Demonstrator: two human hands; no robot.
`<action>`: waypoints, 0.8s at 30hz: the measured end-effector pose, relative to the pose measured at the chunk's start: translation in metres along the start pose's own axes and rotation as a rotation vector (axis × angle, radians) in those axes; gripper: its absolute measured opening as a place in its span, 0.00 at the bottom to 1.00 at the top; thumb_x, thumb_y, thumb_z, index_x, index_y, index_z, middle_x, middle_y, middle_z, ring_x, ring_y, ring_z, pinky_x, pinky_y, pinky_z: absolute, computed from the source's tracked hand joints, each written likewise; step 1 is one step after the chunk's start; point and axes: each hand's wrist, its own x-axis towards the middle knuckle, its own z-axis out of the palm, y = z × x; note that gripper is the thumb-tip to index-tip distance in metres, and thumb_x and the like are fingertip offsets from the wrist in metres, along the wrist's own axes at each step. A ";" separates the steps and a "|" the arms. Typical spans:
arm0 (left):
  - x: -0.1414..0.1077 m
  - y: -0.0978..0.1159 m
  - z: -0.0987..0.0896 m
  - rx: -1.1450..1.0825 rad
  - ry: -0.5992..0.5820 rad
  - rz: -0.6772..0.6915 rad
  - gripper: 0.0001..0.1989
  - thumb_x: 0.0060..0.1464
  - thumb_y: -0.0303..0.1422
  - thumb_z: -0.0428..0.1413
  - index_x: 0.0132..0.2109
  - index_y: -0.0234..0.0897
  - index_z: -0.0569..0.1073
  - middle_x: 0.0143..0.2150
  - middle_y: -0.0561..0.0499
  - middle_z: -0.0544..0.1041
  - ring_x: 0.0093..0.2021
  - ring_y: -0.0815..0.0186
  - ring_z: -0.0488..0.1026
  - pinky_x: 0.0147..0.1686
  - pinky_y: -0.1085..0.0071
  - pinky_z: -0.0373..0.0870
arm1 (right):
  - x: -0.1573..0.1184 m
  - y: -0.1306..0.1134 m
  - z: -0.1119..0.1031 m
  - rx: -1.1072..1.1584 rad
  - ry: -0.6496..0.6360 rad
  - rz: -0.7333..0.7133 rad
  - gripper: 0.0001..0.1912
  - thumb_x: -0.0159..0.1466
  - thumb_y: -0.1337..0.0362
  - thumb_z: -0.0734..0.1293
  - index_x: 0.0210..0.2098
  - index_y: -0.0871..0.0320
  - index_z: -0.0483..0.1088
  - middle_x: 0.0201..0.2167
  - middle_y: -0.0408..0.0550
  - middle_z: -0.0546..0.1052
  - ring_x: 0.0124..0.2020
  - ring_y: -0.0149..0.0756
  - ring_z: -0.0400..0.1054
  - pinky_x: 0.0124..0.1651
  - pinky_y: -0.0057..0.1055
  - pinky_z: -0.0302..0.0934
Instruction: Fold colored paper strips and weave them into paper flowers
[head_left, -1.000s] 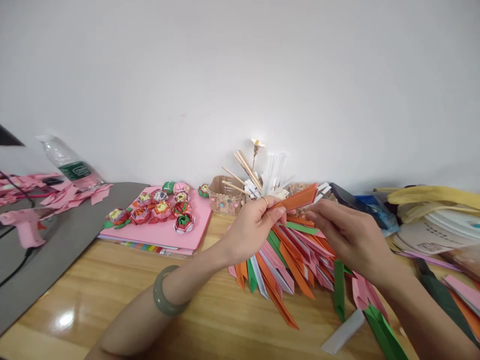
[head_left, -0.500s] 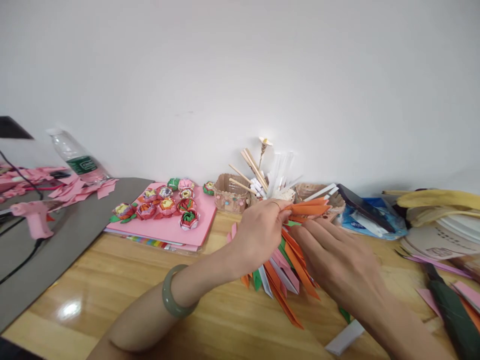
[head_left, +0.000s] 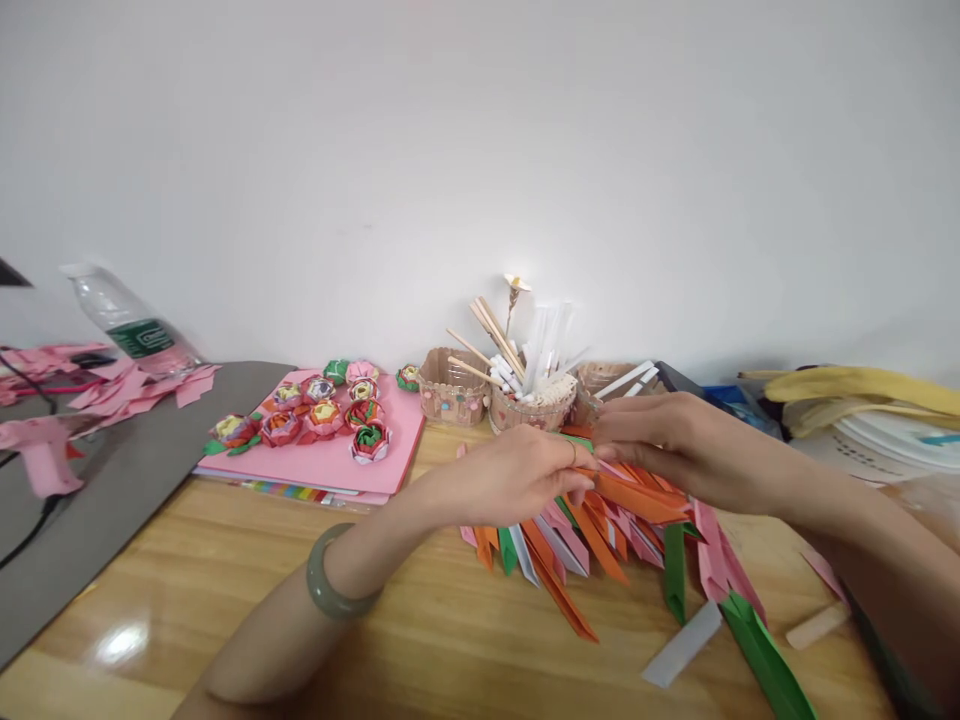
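My left hand (head_left: 525, 468), with a ring and a green bangle (head_left: 330, 572) on its arm, is closed on an orange folded paper strip (head_left: 645, 497) near the middle. My right hand (head_left: 675, 450) reaches in from the right over the same strip, its fingers bent and their tips close to my left fingertips; what they grip is hidden. Under both hands lies a loose pile of folded paper strips (head_left: 559, 545) in orange, pink, green and white. A green strip (head_left: 769, 655) and a white strip (head_left: 682, 643) lie nearer the front edge.
Paper flowers (head_left: 325, 418) sit on pink sheets (head_left: 300, 460) at left. Behind my hands stand small baskets (head_left: 454, 390) with sticks and white rolls. A pink glue gun (head_left: 45, 455) and a bottle (head_left: 135, 325) are far left; a white-lidded tub (head_left: 885, 440) is at right.
The orange paper has swung down from above the pile to lie over it, pointing right. My right hand has lifted and moved right, uncovering more strips. The view has shifted slightly.
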 end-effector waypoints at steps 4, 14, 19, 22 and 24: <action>0.002 0.003 0.002 -0.141 0.078 -0.096 0.10 0.56 0.27 0.46 0.31 0.35 0.70 0.28 0.54 0.74 0.29 0.72 0.68 0.32 0.76 0.62 | -0.003 0.011 0.006 0.388 0.031 0.170 0.15 0.63 0.61 0.58 0.21 0.58 0.60 0.19 0.38 0.58 0.21 0.27 0.52 0.24 0.26 0.47; 0.006 0.004 0.009 -0.529 0.341 -0.259 0.08 0.53 0.26 0.48 0.41 0.37 0.61 0.25 0.57 0.72 0.28 0.71 0.68 0.33 0.74 0.62 | -0.007 0.019 0.041 0.750 0.360 0.317 0.07 0.56 0.68 0.61 0.22 0.59 0.65 0.19 0.40 0.63 0.22 0.28 0.55 0.25 0.27 0.50; 0.008 -0.001 0.009 -0.788 0.363 -0.178 0.03 0.54 0.27 0.48 0.38 0.34 0.62 0.24 0.55 0.70 0.26 0.74 0.67 0.30 0.75 0.63 | -0.005 0.013 0.055 0.844 0.558 0.379 0.07 0.61 0.65 0.58 0.34 0.58 0.67 0.25 0.41 0.66 0.24 0.28 0.59 0.27 0.27 0.55; 0.009 -0.003 0.010 -0.912 0.349 -0.189 0.04 0.54 0.29 0.50 0.37 0.34 0.62 0.23 0.56 0.69 0.22 0.75 0.65 0.24 0.78 0.63 | -0.004 0.007 0.057 0.909 0.605 0.362 0.14 0.61 0.65 0.57 0.47 0.56 0.63 0.29 0.43 0.68 0.26 0.29 0.62 0.30 0.29 0.59; 0.009 -0.004 0.011 -0.956 0.343 -0.202 0.07 0.53 0.32 0.51 0.38 0.35 0.62 0.23 0.56 0.69 0.21 0.76 0.65 0.20 0.79 0.63 | -0.003 0.003 0.056 0.975 0.536 0.307 0.21 0.58 0.67 0.60 0.51 0.55 0.61 0.29 0.42 0.69 0.28 0.30 0.63 0.32 0.30 0.61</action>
